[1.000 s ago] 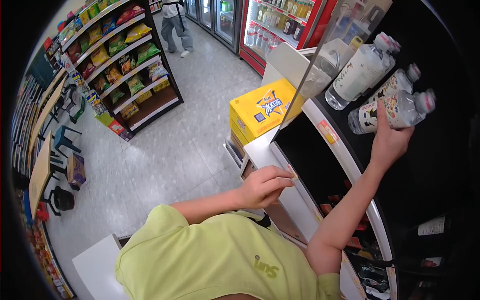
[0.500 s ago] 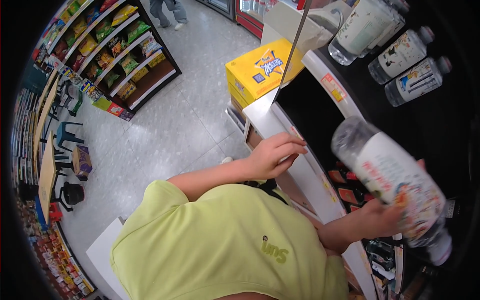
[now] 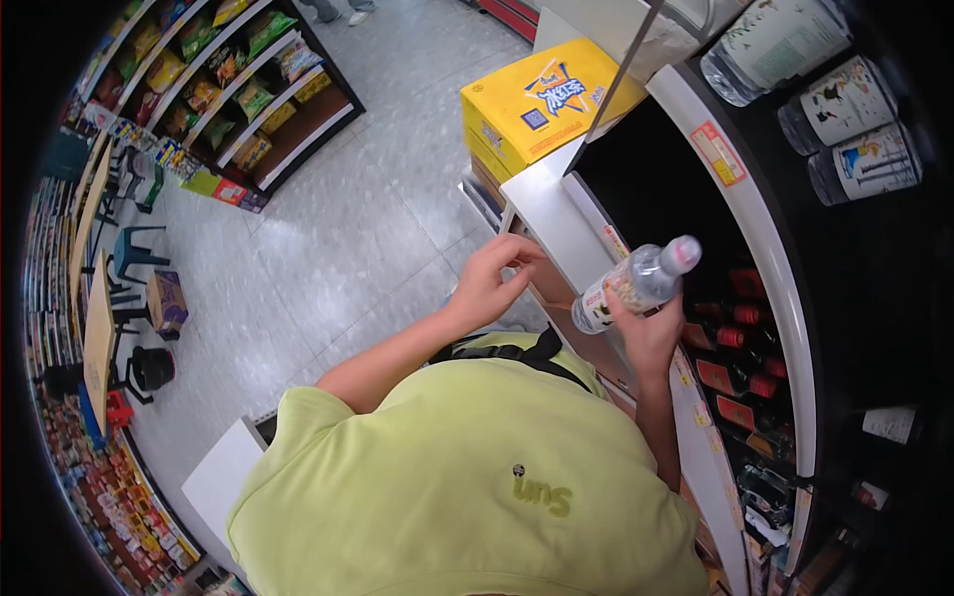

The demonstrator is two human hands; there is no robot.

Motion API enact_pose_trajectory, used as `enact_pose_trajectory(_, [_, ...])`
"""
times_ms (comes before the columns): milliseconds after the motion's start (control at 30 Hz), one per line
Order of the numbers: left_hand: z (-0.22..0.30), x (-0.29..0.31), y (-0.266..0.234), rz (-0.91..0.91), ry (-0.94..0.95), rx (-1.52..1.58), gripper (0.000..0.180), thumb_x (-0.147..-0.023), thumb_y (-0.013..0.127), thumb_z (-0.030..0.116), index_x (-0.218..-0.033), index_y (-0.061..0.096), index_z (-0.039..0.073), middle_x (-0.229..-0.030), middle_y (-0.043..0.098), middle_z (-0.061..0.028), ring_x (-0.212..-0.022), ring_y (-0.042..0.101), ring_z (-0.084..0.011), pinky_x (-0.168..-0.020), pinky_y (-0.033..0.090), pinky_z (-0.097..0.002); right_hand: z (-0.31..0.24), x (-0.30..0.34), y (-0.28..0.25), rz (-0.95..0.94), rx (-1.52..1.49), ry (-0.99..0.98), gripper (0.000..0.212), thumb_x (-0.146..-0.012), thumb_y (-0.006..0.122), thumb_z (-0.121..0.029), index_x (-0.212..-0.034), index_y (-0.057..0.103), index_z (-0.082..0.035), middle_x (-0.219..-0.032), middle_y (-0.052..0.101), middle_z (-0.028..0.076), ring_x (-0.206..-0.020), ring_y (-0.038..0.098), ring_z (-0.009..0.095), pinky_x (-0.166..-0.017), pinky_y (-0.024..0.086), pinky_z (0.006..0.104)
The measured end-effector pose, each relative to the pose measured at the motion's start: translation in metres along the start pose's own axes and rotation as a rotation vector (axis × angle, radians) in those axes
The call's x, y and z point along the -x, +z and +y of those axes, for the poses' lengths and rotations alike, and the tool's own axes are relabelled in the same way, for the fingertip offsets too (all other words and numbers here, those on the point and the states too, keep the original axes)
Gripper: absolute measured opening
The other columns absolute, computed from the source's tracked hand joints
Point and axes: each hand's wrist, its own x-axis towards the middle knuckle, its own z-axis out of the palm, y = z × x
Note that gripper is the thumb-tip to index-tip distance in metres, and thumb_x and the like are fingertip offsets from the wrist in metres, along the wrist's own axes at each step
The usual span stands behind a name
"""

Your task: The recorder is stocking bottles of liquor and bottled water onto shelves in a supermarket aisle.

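In my right hand is a clear plastic water bottle with a pale cap and a colourful printed label. My fingers wrap round its body; the cap points up and to the right, and the base hangs over the white shelf edge. My left hand is empty, its fingers loosely bent with a gap between thumb and forefinger, close to the front of the shelf unit. Similar large bottles lie on the dark upper shelf at the far right, among them one with a white label.
A yellow carton stands beyond the shelf end. Dark bottles with red tops fill a lower shelf on the right. At the left are a snack rack, a teal stool and a purple box. A person's feet show at the top.
My right hand has brought the bottle left, away from the dark upper shelf, and turned it cap-up. My left hand has drawn back slightly left. The whole view has shifted a little.
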Motion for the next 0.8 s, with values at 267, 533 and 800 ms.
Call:
enact_pose_trajectory(267, [-0.002, 0.026, 0.009, 0.077, 0.002, 0.022, 0.026, -0.089, 0.062, -0.002, -0.114, 0.067, 0.002, -0.115, 0.064, -0.0086, -0.105, 0.063, -0.02, -0.09, 0.053, -0.0323, 0.027, -0.07, -0.011, 0.026, -0.46, 0.158, 0.051, -0.087, 0.077, -0.006, -0.13, 0.053, 0.006, -0.12, 0.065, 0.012, -0.104, 0.065, 0.017, -0.095, 0.052, 0.0318])
enact_pose_trajectory(533, [-0.012, 0.036, -0.01, 0.164, -0.055, 0.019, 0.022, -0.088, 0.063, -0.001, -0.109, 0.067, 0.003, -0.109, 0.065, -0.0093, -0.1, 0.065, -0.0228, -0.085, 0.055, -0.033, 0.04, -0.176, 0.004, 0.256, -0.243, -0.054, 0.061, -0.085, 0.081, -0.018, -0.135, 0.054, 0.002, -0.128, 0.063, 0.016, -0.111, 0.066, 0.021, -0.091, 0.055, 0.0346])
enact_pose_trajectory(800, [-0.017, 0.049, -0.025, 0.202, -0.056, -0.034, 0.022, -0.087, 0.063, -0.002, -0.108, 0.067, 0.003, -0.108, 0.066, -0.0094, -0.099, 0.066, -0.0238, -0.084, 0.054, -0.0338, 0.15, -0.309, 0.0, 0.314, 0.125, -0.186, 0.062, -0.082, 0.083, -0.028, -0.131, 0.059, 0.001, -0.129, 0.063, 0.016, -0.115, 0.063, 0.025, -0.098, 0.05, 0.0368])
